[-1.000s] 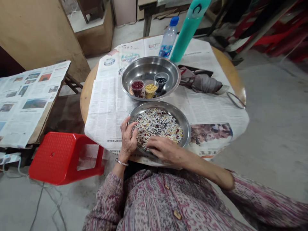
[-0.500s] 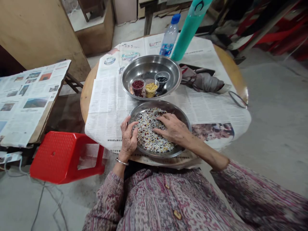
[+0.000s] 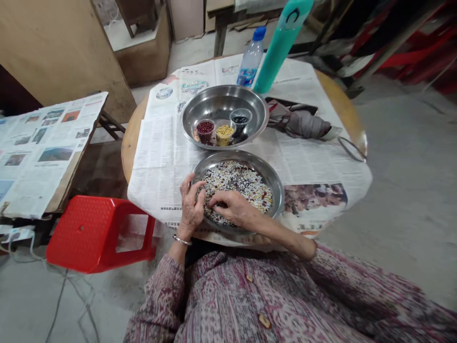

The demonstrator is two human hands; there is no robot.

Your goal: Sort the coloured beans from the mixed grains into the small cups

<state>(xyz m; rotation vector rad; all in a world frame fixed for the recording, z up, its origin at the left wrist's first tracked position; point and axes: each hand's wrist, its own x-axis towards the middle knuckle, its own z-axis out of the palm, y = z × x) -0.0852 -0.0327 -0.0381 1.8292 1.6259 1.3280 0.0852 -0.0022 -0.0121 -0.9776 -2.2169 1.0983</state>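
A steel pan (image 3: 276,183) of mixed white, red, yellow and dark beans (image 3: 246,178) lies on the newspaper-covered round table in front of me. My left hand (image 3: 190,206) curls over the pan's near-left rim, gripping it. My right hand (image 3: 232,208) rests in the near part of the pan with fingers bent down into the beans; what they pinch is hidden. Behind it a second steel pan (image 3: 221,97) holds three small cups: red beans (image 3: 204,127), yellow beans (image 3: 223,131) and black beans (image 3: 240,119).
A water bottle (image 3: 252,57) and a tall teal flask (image 3: 278,43) stand at the table's far side. A folded grey umbrella (image 3: 303,124) lies right of the far pan. A red plastic stool (image 3: 96,231) stands at my left, beside a newspaper-covered low table (image 3: 39,147).
My right hand swept from the pan's near edge up over its middle, then came back toward the near-left part, fingers curling into the beans. My left hand stayed on the rim.
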